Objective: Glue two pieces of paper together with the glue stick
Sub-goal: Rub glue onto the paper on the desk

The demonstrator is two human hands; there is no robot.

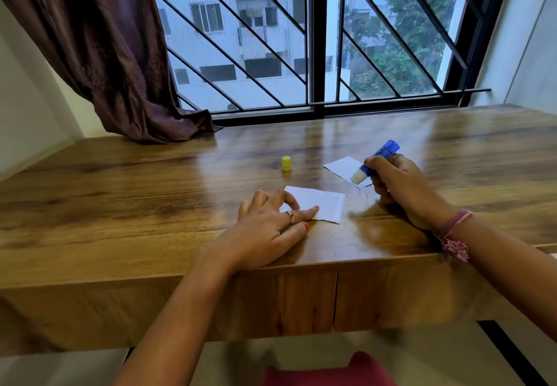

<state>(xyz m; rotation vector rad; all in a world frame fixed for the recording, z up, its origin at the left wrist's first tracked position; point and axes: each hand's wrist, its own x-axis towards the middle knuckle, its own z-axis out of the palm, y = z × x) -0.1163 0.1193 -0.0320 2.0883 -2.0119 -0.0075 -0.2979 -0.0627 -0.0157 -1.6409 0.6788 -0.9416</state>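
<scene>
A small white paper (327,203) lies near the front of the wooden table (150,192). My left hand (271,226) rests on its left part with straight fingers pressing it flat. A second white paper (342,167) lies farther back to the right. My right hand (398,186) grips an uncapped blue glue stick (376,159), tilted, its pale tip pointing down-left just over the near edge of that second paper. The stick's yellow cap (286,163) stands upright on the table behind the first paper.
A dark curtain (120,69) drapes onto the table's back left corner. A barred window (316,39) runs along the far edge. The table's front edge (301,266) lies just below my wrists, with cabinet doors underneath.
</scene>
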